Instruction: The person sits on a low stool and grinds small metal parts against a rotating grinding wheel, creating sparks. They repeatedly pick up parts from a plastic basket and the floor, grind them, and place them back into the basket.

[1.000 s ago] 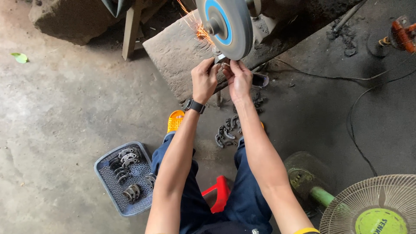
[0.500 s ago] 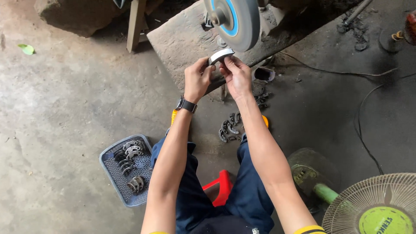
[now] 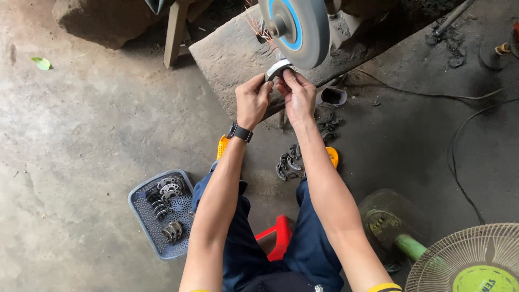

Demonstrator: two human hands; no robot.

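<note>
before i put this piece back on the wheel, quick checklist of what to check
1. Both hands on the curved metal piece: ok, left hand and right hand pinch it.
2. Piece off the grinding wheel: cannot tell, it sits right at the lower rim.
3. Fingertips away from the wheel: not ok, very close.
4. Gloves: not ok, hands are bare.
5. Grey basket within reach: ok, by the left knee.

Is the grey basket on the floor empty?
No, the grey basket beside the person's left leg holds several curved metal pieces in small stacks.
</note>
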